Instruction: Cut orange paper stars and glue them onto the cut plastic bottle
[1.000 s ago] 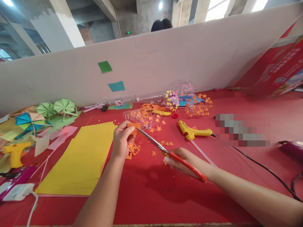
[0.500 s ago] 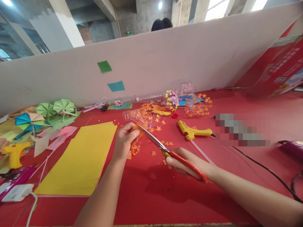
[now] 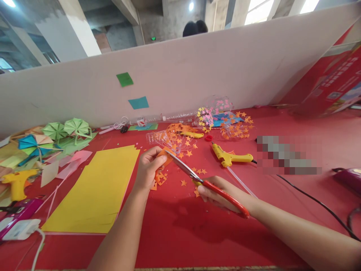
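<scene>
Between the thumb and fingers of my left hand (image 3: pixel 149 167) is pinched a piece of orange paper (image 3: pixel 168 157). My right hand (image 3: pixel 216 192) grips red-handled scissors (image 3: pixel 222 194), whose blade tips lie at the paper's upper edge. Below my left hand, orange paper scraps (image 3: pixel 161 178) are scattered on the red table. Several small orange paper stars (image 3: pixel 184 183) lie around the scissors and beyond them. Behind my hands sits a cut clear plastic bottle (image 3: pixel 160 137) with orange stars on its strips.
Yellow paper sheets (image 3: pixel 93 188) are stacked at left, beside folded paper umbrellas (image 3: pixel 76 126). A yellow glue gun (image 3: pixel 231 156) with its cord lies at right. A yellow utility knife (image 3: pixel 192 134) rests near the bottles. A white partition (image 3: pixel 169 79) stands behind.
Both hands stay in nearly the same place. The scissors' handles have shifted very slightly right and down, with the tips still at the orange paper.
</scene>
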`<state>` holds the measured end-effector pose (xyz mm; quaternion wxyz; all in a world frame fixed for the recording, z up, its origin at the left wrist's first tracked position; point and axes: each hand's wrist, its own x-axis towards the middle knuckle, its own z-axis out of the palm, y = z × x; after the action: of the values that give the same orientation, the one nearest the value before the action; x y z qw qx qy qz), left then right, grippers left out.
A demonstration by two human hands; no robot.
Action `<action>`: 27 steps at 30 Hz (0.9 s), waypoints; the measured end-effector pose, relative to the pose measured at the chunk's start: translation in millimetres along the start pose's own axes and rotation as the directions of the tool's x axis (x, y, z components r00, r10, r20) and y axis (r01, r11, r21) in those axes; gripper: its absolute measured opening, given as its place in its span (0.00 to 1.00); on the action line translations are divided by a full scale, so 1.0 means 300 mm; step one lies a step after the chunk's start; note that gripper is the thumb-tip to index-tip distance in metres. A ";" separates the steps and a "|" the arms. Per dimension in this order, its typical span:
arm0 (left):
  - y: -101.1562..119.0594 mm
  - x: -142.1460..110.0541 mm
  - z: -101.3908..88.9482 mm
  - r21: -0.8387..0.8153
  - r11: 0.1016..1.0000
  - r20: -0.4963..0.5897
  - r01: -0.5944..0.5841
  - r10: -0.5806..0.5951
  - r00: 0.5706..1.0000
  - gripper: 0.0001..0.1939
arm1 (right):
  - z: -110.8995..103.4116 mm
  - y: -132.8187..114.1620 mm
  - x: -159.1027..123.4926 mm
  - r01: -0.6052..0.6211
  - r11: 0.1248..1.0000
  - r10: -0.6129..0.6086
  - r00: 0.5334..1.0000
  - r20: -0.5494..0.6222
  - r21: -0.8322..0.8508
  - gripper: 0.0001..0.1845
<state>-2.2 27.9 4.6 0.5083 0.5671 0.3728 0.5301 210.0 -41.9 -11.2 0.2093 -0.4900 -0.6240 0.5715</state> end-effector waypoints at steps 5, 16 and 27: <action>0.002 0.000 -0.001 -0.028 1.000 0.011 0.005 -0.005 1.000 0.08 | -0.003 0.004 0.001 0.032 0.999 -0.032 0.999 0.022 -0.012 0.28; -0.009 0.003 -0.011 -0.081 0.997 0.019 0.012 -0.011 1.000 0.10 | -0.005 0.003 0.001 0.004 1.000 -0.004 1.000 0.015 -0.027 0.29; -0.012 0.000 0.002 0.004 0.999 -0.041 -0.049 0.049 0.998 0.09 | -0.001 -0.015 -0.012 0.114 0.990 -0.110 0.993 0.048 -0.087 0.33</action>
<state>-1.1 28.5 1.2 0.4865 0.5660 0.3698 0.5533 210.0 -44.2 -5.9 0.2056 -0.4507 -0.6797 0.5408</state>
